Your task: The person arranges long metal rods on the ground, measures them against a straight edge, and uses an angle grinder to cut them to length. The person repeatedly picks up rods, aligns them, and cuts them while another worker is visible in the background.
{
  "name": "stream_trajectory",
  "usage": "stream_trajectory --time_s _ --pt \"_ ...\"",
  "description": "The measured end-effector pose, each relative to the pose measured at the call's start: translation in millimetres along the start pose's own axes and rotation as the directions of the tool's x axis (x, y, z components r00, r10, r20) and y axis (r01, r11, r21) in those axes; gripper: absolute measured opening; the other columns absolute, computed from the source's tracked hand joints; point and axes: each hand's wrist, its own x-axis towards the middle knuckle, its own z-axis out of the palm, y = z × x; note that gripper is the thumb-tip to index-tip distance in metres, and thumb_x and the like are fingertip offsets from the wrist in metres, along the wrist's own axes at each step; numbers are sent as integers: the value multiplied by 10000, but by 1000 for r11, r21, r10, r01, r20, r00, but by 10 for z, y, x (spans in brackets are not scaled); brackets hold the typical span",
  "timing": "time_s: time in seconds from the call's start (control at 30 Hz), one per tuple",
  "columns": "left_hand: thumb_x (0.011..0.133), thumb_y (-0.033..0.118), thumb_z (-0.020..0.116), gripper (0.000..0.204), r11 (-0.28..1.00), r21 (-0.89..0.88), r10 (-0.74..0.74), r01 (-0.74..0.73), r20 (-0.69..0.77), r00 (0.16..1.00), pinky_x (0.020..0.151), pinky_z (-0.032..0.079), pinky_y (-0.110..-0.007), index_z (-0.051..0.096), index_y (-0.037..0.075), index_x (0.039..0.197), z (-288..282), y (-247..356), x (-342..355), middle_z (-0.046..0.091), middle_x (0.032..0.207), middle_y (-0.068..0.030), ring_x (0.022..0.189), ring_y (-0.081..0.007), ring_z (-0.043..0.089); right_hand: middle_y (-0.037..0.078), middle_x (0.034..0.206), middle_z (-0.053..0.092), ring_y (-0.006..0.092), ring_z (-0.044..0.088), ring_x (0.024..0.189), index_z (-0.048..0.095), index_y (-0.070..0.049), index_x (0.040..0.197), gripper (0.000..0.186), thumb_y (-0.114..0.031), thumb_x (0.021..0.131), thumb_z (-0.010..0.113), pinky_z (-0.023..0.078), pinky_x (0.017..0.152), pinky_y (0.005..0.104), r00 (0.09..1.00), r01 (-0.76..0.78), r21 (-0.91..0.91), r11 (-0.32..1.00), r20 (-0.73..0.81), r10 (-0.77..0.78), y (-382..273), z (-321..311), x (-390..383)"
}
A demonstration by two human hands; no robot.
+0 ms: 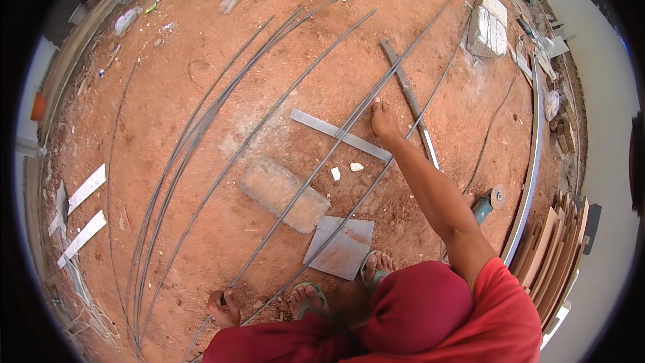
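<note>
A long thin steel rod (293,200) runs slantwise from the lower left to the upper right in front of me. My left hand (224,308) is closed around its near end, low by my left foot. Farther up, my right hand (385,121) is closed against the rod's right side, fingertips at it; part of its grip is hidden. Beneath the rod lie a flat metal strip (316,122), a dusty rectangular block (285,193) and a dark bar (401,81). A second rod (354,207) passes below my right forearm. A square grey tile (340,249) lies by my sandalled feet.
More bent rods (195,136) lie to the left on reddish soil. An angle grinder (485,206) rests right of my arm, near a long metal channel (526,195) and stacked boards (552,245). A pale block (488,29) stands far right; people are at the far edges.
</note>
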Motion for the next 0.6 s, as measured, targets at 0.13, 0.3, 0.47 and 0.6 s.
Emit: stream_trajectory --time_s 0.13,0.3,0.47,0.6 --pt "991 212 674 322 994 26 -111 108 101 989 514 384 -384 595 -24 787 52 49 13 510 614 -132 523 -256 504 297 909 686 416 685 931 674 64 1017 529 -435 1059 504 500 874 489 988 92 28 995 -128 -88 -1 61 100" --pt "995 194 658 265 982 -91 -148 165 169 974 586 418 -395 614 -37 873 48 71 32 542 743 -165 632 -266 527 270 978 725 389 698 997 698 60 1032 537 -467 995 598 504 916 474 993 -115 114 987 22 113 -271 93 200" --pt "975 119 647 181 985 -36 171 -171 -14 985 756 469 -421 662 -41 1058 123 791 305 568 1003 -198 880 -320 574 263 977 729 352 707 1000 710 67 1024 539 -465 949 663 512 912 444 980 -123 103 987 -147 137 -226 121 216" --pt "946 22 623 147 947 -139 281 -289 -70 957 807 476 -406 659 -26 1081 296 1278 598 565 1066 -196 946 -309 583 274 963 722 364 705 981 712 75 1019 526 -445 942 683 515 881 464 980 -11 198 980 -191 49 -157 72 286"
